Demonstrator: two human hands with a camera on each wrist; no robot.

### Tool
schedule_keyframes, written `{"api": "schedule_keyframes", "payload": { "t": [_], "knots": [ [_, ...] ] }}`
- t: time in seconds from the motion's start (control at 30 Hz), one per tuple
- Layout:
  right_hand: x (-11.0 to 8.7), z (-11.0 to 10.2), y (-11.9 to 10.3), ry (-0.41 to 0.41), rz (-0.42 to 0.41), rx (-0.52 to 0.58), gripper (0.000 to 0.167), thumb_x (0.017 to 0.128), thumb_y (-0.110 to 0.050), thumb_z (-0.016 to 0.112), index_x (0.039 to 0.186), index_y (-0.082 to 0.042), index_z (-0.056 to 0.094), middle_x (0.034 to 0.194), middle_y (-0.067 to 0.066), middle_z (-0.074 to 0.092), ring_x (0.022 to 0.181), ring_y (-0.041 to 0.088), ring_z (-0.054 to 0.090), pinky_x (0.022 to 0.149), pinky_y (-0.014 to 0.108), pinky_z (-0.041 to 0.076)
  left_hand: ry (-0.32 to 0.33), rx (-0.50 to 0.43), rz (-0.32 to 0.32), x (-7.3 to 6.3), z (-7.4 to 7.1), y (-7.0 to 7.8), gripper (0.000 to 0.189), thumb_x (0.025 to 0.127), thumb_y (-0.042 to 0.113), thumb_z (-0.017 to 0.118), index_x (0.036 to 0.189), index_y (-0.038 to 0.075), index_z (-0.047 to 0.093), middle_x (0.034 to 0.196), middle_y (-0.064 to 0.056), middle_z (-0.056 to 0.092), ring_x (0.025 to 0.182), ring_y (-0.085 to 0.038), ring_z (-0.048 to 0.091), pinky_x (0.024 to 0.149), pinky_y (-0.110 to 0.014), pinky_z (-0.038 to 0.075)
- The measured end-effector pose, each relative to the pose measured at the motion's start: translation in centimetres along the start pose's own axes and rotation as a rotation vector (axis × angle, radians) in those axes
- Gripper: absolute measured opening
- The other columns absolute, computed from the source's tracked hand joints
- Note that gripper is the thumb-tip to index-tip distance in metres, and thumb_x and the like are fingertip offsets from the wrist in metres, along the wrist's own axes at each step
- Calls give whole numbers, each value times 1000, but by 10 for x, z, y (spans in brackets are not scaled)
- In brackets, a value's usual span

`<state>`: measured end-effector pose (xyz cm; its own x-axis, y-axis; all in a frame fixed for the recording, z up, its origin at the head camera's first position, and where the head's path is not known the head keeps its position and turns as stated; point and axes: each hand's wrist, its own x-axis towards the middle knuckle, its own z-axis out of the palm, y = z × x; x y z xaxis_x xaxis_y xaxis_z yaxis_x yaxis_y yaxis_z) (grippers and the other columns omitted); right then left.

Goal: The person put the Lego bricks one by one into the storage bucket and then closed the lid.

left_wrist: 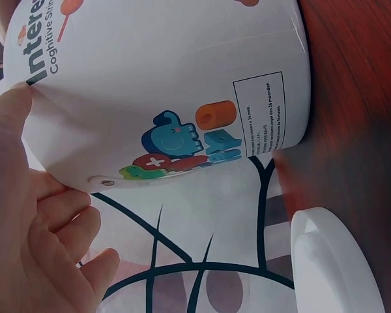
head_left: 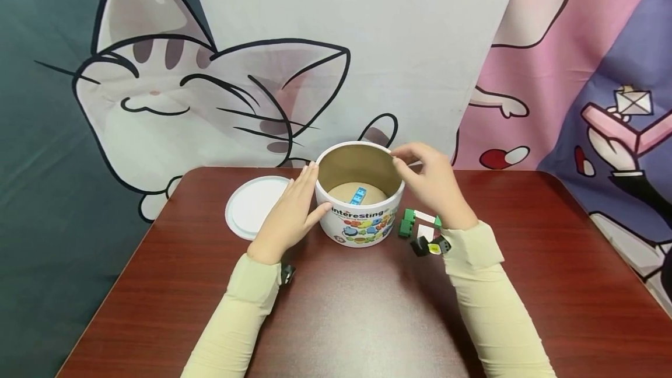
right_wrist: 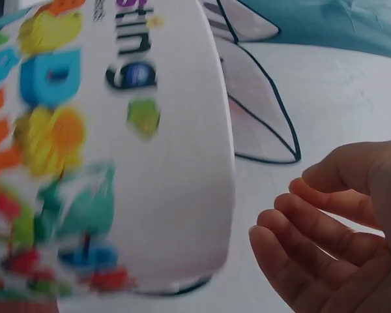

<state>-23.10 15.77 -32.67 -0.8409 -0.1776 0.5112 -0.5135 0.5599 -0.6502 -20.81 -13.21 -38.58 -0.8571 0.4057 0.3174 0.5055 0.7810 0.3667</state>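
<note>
A round white tub (head_left: 358,226) with "Interesting" printed on its front stands uncovered near the table's far edge. On its floor lies a small blue piece (head_left: 359,196). My left hand (head_left: 287,209) touches the tub's left side, fingers extended up to the rim and thumb against the front wall. Over at the right rim is my right hand (head_left: 431,182), its fingers loosely bent. In the right wrist view those fingertips (right_wrist: 264,225) stand a little apart from the tub's wall, with nothing between them.
A round white lid (head_left: 252,209) lies on the brown table (head_left: 357,319), left of the tub and partly behind the left hand. Green and white blocks (head_left: 406,223) sit right of the tub, under the right wrist. A cartoon-printed cloth (head_left: 399,45) hangs behind the table.
</note>
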Motion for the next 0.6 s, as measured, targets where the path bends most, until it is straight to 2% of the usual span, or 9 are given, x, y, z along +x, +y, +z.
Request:
{"api": "schedule_keyframes", "payload": {
  "t": [0.1, 0.33, 0.47, 0.6],
  "knots": [
    [-9, -8, 10, -8, 6, -28, 16, 97, -9, 66, 108, -2, 74, 101, 10, 72, 91, 23, 68, 80, 45, 58, -2, 0, -1, 1, 0, 0, 80, 105, 45, 52, 161, 0, 17, 167, -14, 19, 155, -26, 15, 125, -49, 15],
    [-26, -27, 34, -107, 20, -130, 15, 98, -13, 66, 108, -4, 74, 104, 10, 72, 89, 25, 67, 80, 51, 57, 4, 1, 5, 1, 1, -2, 80, 105, 45, 52, 161, 0, 17, 167, -16, 19, 155, -29, 17, 124, -50, 17],
    [-34, -37, 46, -156, 24, -181, 13, 97, -11, 68, 106, -4, 73, 101, 10, 70, 86, 23, 66, 79, 49, 56, 2, 0, 5, 1, 1, -2, 81, 105, 46, 52, 161, 1, 16, 167, -15, 19, 155, -28, 17, 124, -50, 17],
    [-41, -48, 59, -240, 24, -241, 10, 95, -10, 70, 104, -5, 72, 98, 8, 69, 84, 22, 64, 77, 46, 56, 8, 2, 12, 1, 1, -2, 81, 104, 45, 53, 161, 0, 17, 167, -16, 20, 154, -31, 19, 124, -51, 17]
  ]
}}
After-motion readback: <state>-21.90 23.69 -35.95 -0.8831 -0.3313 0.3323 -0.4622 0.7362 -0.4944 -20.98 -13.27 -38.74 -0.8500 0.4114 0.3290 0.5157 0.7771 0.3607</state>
